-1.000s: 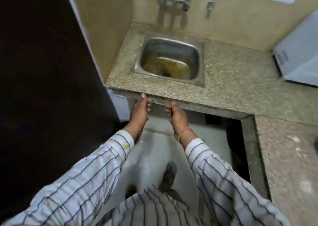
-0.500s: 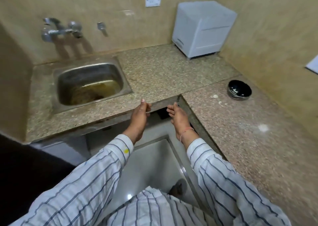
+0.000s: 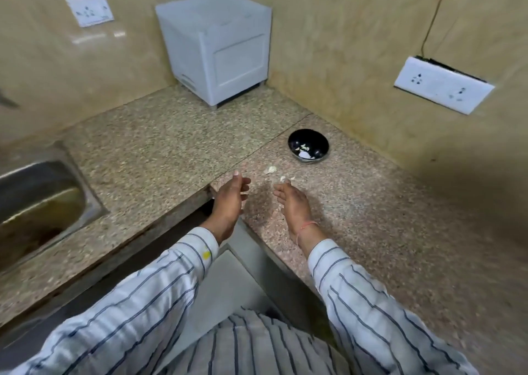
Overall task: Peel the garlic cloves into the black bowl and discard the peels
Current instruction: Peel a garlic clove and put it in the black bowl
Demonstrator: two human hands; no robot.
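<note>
Black bowl (image 3: 308, 145), garlic scraps (image 3: 271, 169) beside, white box (image 3: 217, 46) behind

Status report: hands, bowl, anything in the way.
Both hands, left and right, open, empty. Black bowl holds pale pieces. Garlic bits loose on counter. Path clear.

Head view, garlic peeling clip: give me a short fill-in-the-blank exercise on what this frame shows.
1. The bowl on the counter is ____ in colour.
2. The white box stands in the ____ of the counter, against the walls.
3. The garlic bits on the counter lie between the right hand and the ____.
4. The left hand holds ____.

Missing words: black; corner; bowl; nothing
</note>
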